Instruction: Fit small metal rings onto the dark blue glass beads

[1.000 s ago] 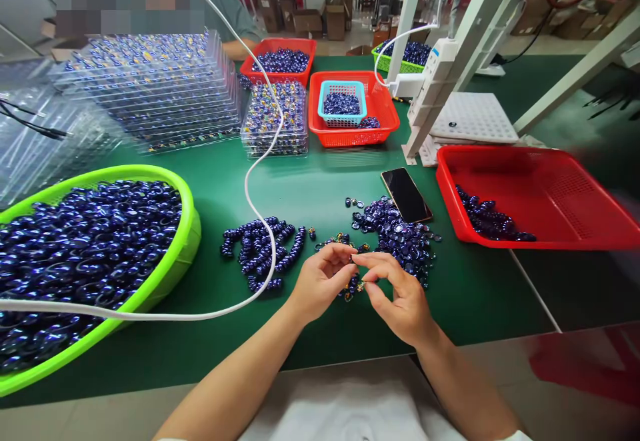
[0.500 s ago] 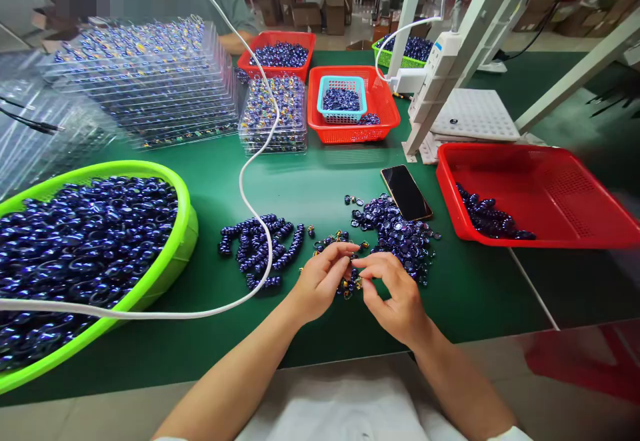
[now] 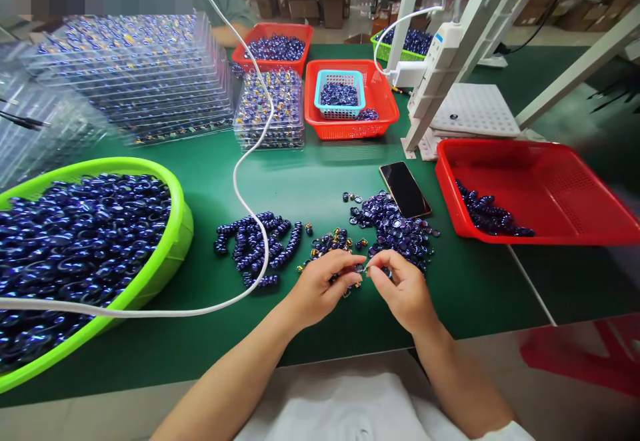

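Observation:
My left hand pinches a small dark-blue round piece between thumb and fingertips. Close beside it, the thumb and forefinger of my right hand are pinched at the piece's edge, on something tiny that I cannot make out. Under and behind my hands lies a small pile of blue-and-gold pieces, partly covered by the left hand. A larger heap of loose dark-blue caps spreads behind the right hand. Rows of stacked dark-blue rings lie to the left.
A green basket full of blue rings stands left, crossed by a white cable. A phone lies beyond the heap. Red trays and stacked clear trays surround the green table. A person sits opposite.
My hands have shifted slightly right, and the fingertips have drawn a little apart. The round piece now shows between them. The whole view has moved slightly.

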The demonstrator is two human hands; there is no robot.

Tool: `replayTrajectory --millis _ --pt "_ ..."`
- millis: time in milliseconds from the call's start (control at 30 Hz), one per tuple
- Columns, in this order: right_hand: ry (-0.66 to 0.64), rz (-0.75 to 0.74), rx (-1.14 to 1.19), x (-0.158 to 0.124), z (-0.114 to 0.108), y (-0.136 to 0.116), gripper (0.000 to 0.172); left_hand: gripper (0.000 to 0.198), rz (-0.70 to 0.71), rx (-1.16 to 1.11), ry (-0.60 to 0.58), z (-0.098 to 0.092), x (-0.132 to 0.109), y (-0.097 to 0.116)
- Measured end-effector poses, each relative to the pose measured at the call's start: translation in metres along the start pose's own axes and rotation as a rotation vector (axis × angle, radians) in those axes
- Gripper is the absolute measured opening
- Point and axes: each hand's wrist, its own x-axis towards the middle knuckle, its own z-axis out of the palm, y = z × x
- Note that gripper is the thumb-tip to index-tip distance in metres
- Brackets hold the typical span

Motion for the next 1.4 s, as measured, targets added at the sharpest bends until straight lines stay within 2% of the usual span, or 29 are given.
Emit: replayTrajectory --millis 200,333,433,600,900,1100,1267,1400 --pt "-0.077 0.059 0.084 0.001 0.004 0.003 0.008 0.027 0.126 0.006 -0.02 0.0 0.001 -0.002" --pt "-0.102 0.127 0.159 0.001 0.003 0.008 0.006 0.027 0.083 -0.022 0.035 0.004 -0.001 -0.005" --pt "-0.102 0.167 0.21 0.001 0.003 0.007 0.005 0.021 0.034 -0.085 0.056 0.005 -0.003 -0.005" --pt "-0.104 0.217 0.238 0.001 0.003 0.002 0.005 0.017 0.082 -0.043 0.072 0.004 -0.002 -0.002" --pt "-0.078 0.199 0.168 0.002 0.003 0.001 0.007 0.015 0.13 0.04 0.081 0.005 0.0 -0.002" --pt "-0.085 0.227 0.185 0.004 0.006 0.003 0.009 0.018 0.158 0.036 0.161 0.013 -0.002 -0.004" --pt "-0.082 0.223 0.118 0.007 0.007 0.005 0.011 0.023 0.115 0.037 0.179 0.017 -0.002 -0.001" --pt "-0.091 0.213 0.1 0.006 0.007 0.004 0.013 0.023 0.022 -0.068 0.171 0.019 -0.003 -0.001"
